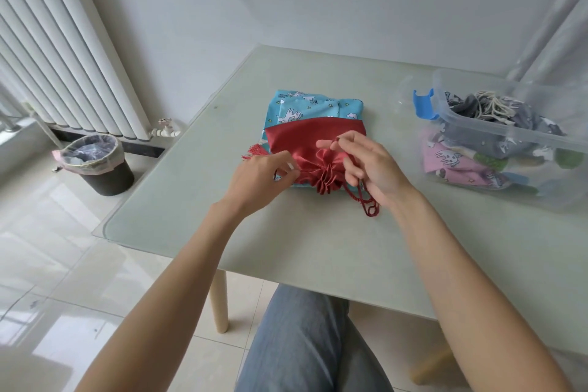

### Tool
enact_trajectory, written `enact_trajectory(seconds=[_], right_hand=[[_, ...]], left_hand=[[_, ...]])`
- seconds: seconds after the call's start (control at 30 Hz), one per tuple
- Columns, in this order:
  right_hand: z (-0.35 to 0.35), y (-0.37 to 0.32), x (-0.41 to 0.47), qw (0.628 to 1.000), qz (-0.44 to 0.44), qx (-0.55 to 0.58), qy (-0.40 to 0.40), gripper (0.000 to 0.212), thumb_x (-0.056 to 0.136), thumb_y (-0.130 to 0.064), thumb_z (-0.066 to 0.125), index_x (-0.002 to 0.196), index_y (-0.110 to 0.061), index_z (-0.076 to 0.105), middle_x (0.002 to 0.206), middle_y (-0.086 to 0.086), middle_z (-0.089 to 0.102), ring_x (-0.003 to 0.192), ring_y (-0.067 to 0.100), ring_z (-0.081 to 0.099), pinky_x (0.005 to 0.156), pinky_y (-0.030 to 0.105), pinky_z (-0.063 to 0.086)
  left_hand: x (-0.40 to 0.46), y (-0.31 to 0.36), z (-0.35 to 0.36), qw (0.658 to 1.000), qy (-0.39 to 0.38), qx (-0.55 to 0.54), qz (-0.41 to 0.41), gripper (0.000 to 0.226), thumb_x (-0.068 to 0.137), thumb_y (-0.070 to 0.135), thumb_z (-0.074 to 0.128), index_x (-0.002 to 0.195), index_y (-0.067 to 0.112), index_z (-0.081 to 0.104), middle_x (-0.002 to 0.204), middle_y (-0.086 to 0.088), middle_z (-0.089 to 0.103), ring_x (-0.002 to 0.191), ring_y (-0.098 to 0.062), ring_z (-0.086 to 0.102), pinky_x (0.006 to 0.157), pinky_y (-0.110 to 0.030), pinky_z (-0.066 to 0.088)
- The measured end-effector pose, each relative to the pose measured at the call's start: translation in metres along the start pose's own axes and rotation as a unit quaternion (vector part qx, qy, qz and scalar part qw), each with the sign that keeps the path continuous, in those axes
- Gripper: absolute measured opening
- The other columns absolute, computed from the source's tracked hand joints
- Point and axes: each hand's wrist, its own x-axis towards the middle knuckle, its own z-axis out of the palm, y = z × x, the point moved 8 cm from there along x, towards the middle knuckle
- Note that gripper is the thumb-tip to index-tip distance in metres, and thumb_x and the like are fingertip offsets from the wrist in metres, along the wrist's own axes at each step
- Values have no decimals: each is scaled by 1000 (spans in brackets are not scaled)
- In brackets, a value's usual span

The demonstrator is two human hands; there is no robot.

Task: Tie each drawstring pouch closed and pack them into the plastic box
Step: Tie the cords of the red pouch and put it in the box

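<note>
A red satin drawstring pouch (296, 140) lies on a blue patterned pouch (305, 105) in the middle of the table. Its mouth (324, 178) is gathered shut and points toward me. My left hand (261, 178) pinches the cord at the left of the gathered mouth. My right hand (372, 165) holds the red cord (369, 204) at the right, and the cord's loop trails onto the table below it. A red tassel (254, 151) sticks out at the pouch's left edge. The clear plastic box (496, 127) stands at the right with several tied pouches inside.
The box has a blue latch (423, 103) on its near-left end. A glass-topped table (222, 200) carries everything. A lined waste bin (98, 162) stands on the floor at the left, below a white radiator (63, 51). My knee (305, 337) is under the table's front edge.
</note>
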Motion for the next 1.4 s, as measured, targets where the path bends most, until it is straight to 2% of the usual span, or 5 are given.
enact_trajectory(seconds=[0.2, 0.53, 0.87, 1.17, 1.4], right_hand=[[2, 13, 16, 994, -3, -103, 25, 16, 98, -19, 46, 89, -16, 60, 68, 1, 59, 38, 4, 27, 37, 19, 25], [5, 26, 19, 943, -24, -329, -47, 14, 96, -7, 43, 99, -17, 52, 63, -8, 59, 38, 2, 40, 41, 10, 33], [7, 31, 19, 932, -6, -356, -68, 5, 96, -16, 50, 97, -11, 49, 72, -6, 68, 42, 5, 52, 49, 11, 36], [4, 36, 19, 972, -3, -235, 1, 18, 95, -14, 52, 78, -18, 56, 58, -3, 62, 43, 12, 35, 43, 25, 26], [5, 28, 17, 988, -27, -142, 49, 15, 95, -10, 49, 87, -15, 61, 60, -7, 58, 44, 7, 31, 41, 17, 24]], left_hand=[[-3, 0, -4, 996, -36, -86, -5, 9, 90, 26, 61, 95, 20, 65, 73, 18, 64, 68, -1, 58, 68, -23, 46], [-23, -36, -25, 969, -246, 11, -28, 6, 83, 32, 68, 87, 34, 72, 78, 16, 70, 77, 3, 63, 74, -14, 44], [-3, 9, -24, 907, -89, -412, -6, 11, 89, 7, 57, 93, 7, 67, 80, 6, 69, 78, -10, 62, 80, -21, 49], [22, 26, 3, 939, -89, -331, 5, 27, 85, -4, 62, 95, 21, 63, 81, 13, 68, 76, 1, 66, 75, -12, 48], [27, 21, 5, 968, -36, -248, 7, 29, 80, 6, 71, 91, 32, 64, 83, 8, 66, 76, -19, 69, 74, -24, 54]])
